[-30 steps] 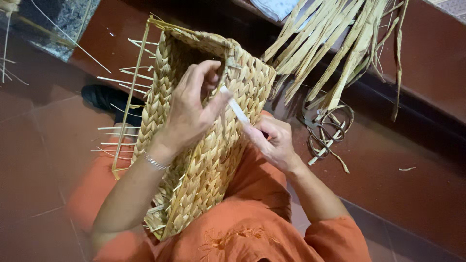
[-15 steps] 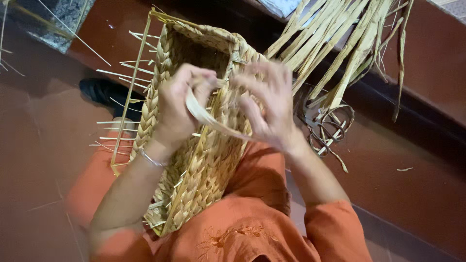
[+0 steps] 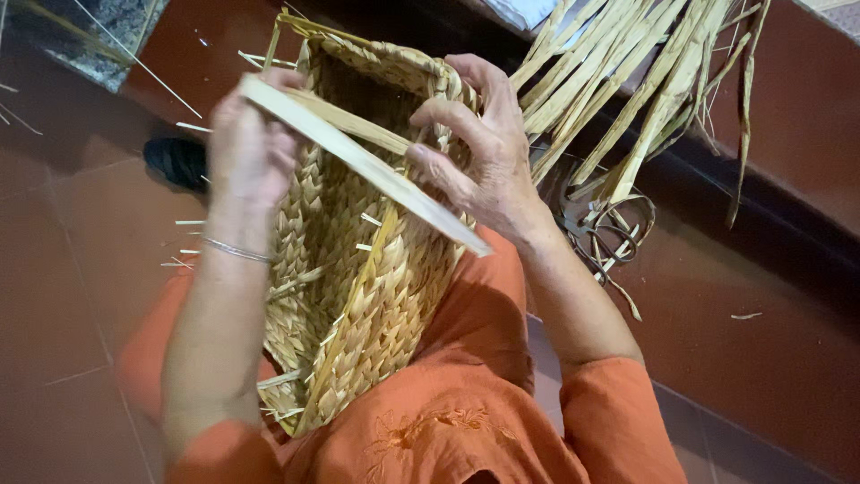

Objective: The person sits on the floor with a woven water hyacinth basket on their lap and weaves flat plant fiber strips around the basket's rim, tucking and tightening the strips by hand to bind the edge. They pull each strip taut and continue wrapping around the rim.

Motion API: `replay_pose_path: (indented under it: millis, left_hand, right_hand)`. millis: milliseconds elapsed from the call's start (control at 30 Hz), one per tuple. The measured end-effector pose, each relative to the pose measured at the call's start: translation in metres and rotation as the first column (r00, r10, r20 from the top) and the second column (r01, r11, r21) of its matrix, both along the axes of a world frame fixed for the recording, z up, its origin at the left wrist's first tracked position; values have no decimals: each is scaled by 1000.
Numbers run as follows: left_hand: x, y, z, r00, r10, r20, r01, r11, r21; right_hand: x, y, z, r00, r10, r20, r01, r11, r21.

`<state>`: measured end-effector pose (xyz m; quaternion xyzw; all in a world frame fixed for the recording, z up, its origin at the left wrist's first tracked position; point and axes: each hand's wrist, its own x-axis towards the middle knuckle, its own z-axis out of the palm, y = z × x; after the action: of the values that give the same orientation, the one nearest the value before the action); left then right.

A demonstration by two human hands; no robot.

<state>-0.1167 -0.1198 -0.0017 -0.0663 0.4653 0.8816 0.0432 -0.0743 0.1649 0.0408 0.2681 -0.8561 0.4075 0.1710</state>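
Note:
A half-woven straw basket (image 3: 358,278) lies tilted across my lap, its open frame end pointing away from me. My left hand (image 3: 246,148) grips one end of a flat pale straw strip (image 3: 376,170) at the basket's upper left edge. The strip runs diagonally down to the right over the weave. My right hand (image 3: 479,152) rests on the basket's upper right rim, fingers curled over the strip and pressing it against the braid. A thin silver bangle (image 3: 235,251) circles my left wrist. I wear orange clothing (image 3: 448,421).
A bundle of loose dried straw strips (image 3: 627,81) lies on the red tiled floor (image 3: 81,269) at the upper right, with coiled strands (image 3: 609,237) below it. A dark sandal (image 3: 175,161) sits left of the basket. A dark step edge (image 3: 770,233) runs along the right.
The straw strip has been pulled out long and taut across the basket. My left hand has moved up and left with its end, while my right hand has settled on the rim.

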Motion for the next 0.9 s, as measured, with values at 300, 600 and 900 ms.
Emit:
replay_pose_path:
  millis: [300,600,900]
  left_hand:
    - [-12,-123,7,952,289,-101,-292,956,-13]
    - [-32,-165,13,883,405,-235,-465,819,-337]
    - [-12,-180,20,905,-17,-425,-337,579,-742]
  right_hand:
    - [-2,1,-31,999,35,14,-34,998,-58]
    - [6,1,-37,998,5,62,2,993,-114]
    - [11,-7,-34,994,-46,100,60,989,-134]
